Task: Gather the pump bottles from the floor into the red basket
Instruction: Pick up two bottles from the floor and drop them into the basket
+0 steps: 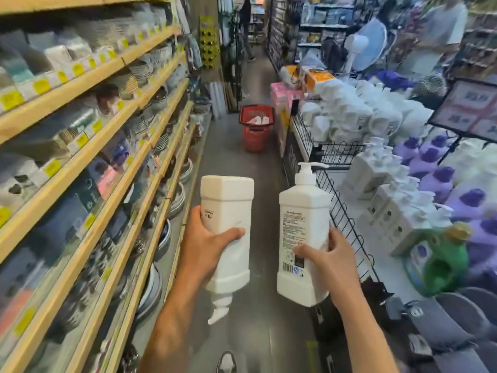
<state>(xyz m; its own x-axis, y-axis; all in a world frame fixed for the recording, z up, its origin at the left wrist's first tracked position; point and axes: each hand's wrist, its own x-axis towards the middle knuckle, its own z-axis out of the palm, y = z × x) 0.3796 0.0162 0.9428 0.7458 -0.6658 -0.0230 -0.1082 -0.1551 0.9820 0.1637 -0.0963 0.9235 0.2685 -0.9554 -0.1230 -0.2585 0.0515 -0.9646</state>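
At 6 o'clock, lowest in the view, the toe of a shoe shows on the grey floor. Just above it both forearms reach forward.

The left hand has its grip clamped round an inverted pump bottle, thumb across the front face, with the pump head pointing down toward 6 o'clock. The right hand has its grip clamped round an upright pump bottle, thumb on the printed label and fingers wrapped behind, with the nozzle pointing toward 3 o'clock. The two white bottles are held side by side above the aisle, slightly apart.

At 9 o'clock, wooden shelves with yellow price tags run the length of the aisle, carrying stacked dishes and boxed goods, all blurred. At 3 o'clock a black wire rack fences a display of boxed white pump bottles, with a green jug near them at 4 o'clock and purple bottles behind.

Farther on, at 12 o'clock, the red basket stands on the floor in mid-aisle, well apart from the hands, with white items inside it. Beyond it at 2 o'clock is a pale blue fan, and a person stands far down the aisle at 12 o'clock.
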